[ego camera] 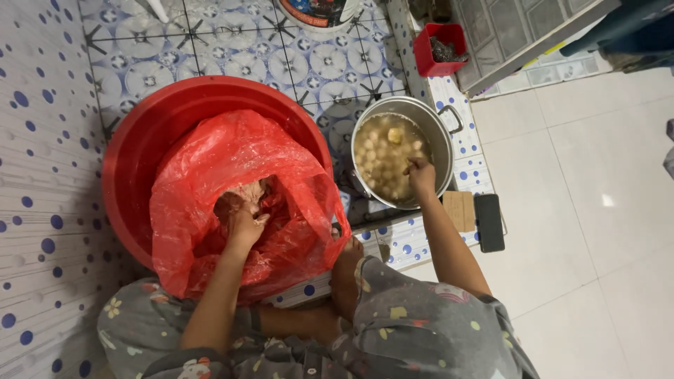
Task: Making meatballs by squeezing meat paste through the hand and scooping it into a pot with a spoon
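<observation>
The left hand (246,223) is sunk into the pale meat mixture (242,198) inside a red plastic bag (210,168) that lines a big red basin (140,147) on the tiled floor (232,42), its fingers curled closed on a lump of the mixture. The right hand (421,174) reaches over the steel pot (439,133) just beside the basin, fingers pinched narrow above the pale balls (382,154) floating in the pot's water. A dark phone (489,222) lies near the pot.

Red bag (210,175) in basin – pot (439,140) beside
</observation>
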